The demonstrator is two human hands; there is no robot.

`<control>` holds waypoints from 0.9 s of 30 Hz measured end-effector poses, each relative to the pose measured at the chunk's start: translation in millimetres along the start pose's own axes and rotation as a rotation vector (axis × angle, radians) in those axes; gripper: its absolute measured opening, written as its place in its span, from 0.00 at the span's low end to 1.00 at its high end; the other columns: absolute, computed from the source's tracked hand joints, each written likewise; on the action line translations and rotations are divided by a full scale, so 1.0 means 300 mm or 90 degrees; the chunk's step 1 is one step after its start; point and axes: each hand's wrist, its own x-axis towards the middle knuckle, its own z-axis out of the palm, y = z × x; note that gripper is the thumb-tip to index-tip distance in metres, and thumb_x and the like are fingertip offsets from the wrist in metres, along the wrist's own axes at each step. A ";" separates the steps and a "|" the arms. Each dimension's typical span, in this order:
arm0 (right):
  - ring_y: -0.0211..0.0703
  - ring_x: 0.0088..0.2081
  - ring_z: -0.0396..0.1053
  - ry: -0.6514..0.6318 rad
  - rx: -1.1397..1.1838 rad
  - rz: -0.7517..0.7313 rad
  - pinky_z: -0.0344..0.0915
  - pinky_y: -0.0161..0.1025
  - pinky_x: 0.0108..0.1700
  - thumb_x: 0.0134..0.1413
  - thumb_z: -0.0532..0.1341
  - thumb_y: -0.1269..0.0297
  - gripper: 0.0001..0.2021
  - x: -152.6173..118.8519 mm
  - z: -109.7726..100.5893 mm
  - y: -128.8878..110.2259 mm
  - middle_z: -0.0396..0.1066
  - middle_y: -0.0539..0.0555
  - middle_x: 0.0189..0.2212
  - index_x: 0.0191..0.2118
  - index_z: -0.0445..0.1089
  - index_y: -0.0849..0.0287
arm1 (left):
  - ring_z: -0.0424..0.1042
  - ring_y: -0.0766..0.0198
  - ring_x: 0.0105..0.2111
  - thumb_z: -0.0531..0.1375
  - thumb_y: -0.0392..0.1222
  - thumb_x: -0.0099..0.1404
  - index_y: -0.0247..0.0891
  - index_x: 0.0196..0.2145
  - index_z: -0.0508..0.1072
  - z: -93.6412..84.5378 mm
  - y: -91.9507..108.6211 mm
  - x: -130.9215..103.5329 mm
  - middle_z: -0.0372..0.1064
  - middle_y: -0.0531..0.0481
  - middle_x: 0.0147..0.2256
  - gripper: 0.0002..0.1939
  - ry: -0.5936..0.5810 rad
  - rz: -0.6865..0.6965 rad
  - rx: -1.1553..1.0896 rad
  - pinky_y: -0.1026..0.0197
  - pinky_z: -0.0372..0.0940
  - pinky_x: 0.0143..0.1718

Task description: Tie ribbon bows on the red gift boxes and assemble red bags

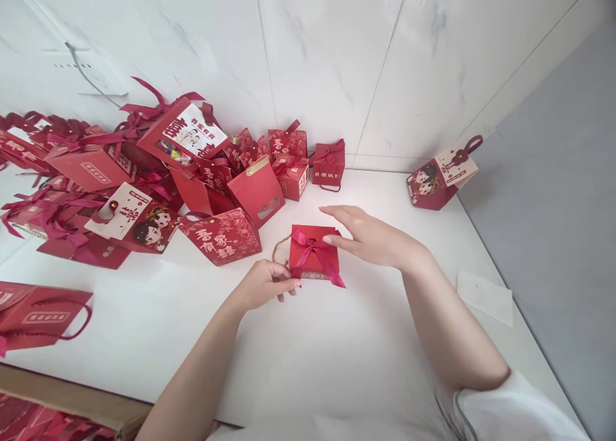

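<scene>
A small red gift box (301, 235) sits on the white table in front of me, with a crimson ribbon (327, 260) tied in a bow over its top. A twisted cord handle (275, 248) loops out on its left side. At the box's near left corner, my left hand (267, 279) is closed, thumb and fingers pinching what appears to be a ribbon tail. My right hand (368, 235) is open, its fingers stretched out above the box's far right corner. Its thumb is at the right part of the bow; whether it presses down cannot be made out.
Many red gift boxes with ribbons, among them a flowered box (224, 235), pile up at the left and back. A beige and red box (440, 174) stands at the back right. White paper (485, 298) lies at the right edge. A cardboard carton (72, 396) is at lower left.
</scene>
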 end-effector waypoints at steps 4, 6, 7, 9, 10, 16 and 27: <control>0.54 0.58 0.64 0.039 0.000 -0.032 0.63 0.52 0.57 0.64 0.54 0.56 0.14 0.018 0.009 -0.007 0.67 0.59 0.54 0.50 0.67 0.54 | 0.70 0.67 0.23 0.64 0.53 0.60 0.36 0.30 0.79 0.000 0.001 0.004 0.77 0.46 0.31 0.16 -0.034 0.000 -0.008 0.65 0.65 0.28; 0.53 0.51 0.68 0.021 -0.003 -0.039 0.65 0.50 0.53 0.62 0.57 0.58 0.08 0.021 0.009 -0.001 0.70 0.58 0.48 0.41 0.68 0.55 | 0.70 0.67 0.23 0.64 0.54 0.60 0.36 0.29 0.79 0.004 0.006 0.002 0.77 0.46 0.31 0.17 -0.056 0.000 -0.002 0.65 0.65 0.28; 0.52 0.49 0.69 0.011 -0.010 -0.038 0.65 0.49 0.50 0.61 0.59 0.59 0.06 0.021 0.008 0.003 0.70 0.57 0.46 0.38 0.67 0.55 | 0.70 0.67 0.23 0.64 0.54 0.60 0.36 0.29 0.79 0.008 0.008 0.001 0.77 0.45 0.31 0.17 -0.064 0.001 0.001 0.65 0.65 0.28; 0.50 0.43 0.70 -0.013 -0.027 -0.018 0.66 0.46 0.45 0.59 0.60 0.62 0.04 0.018 0.004 0.009 0.70 0.56 0.42 0.36 0.66 0.55 | 0.70 0.67 0.24 0.63 0.54 0.60 0.36 0.28 0.79 0.014 0.010 -0.001 0.77 0.46 0.31 0.17 -0.072 0.005 0.007 0.65 0.66 0.29; 0.48 0.41 0.70 -0.024 -0.034 -0.006 0.65 0.45 0.43 0.60 0.59 0.63 0.03 0.016 0.001 0.009 0.70 0.55 0.41 0.36 0.66 0.55 | 0.71 0.66 0.25 0.63 0.54 0.60 0.36 0.28 0.79 0.014 0.009 -0.003 0.77 0.46 0.31 0.17 -0.077 0.006 0.010 0.64 0.66 0.29; 0.47 0.43 0.69 0.016 0.014 -0.031 0.63 0.44 0.46 0.64 0.54 0.61 0.07 0.016 -0.002 -0.033 0.69 0.55 0.45 0.42 0.66 0.55 | 0.71 0.67 0.23 0.60 0.53 0.63 0.40 0.35 0.78 -0.068 0.001 -0.037 0.76 0.50 0.34 0.14 -0.080 -0.003 0.102 0.64 0.66 0.28; 0.40 0.34 0.64 -0.031 0.137 -0.060 0.60 0.38 0.37 0.61 0.57 0.58 0.08 0.080 0.104 -0.035 0.68 0.51 0.36 0.35 0.61 0.56 | 0.68 0.65 0.25 0.60 0.61 0.61 0.37 0.20 0.72 0.005 0.040 -0.026 0.69 0.51 0.22 0.25 0.238 0.095 0.106 0.64 0.60 0.27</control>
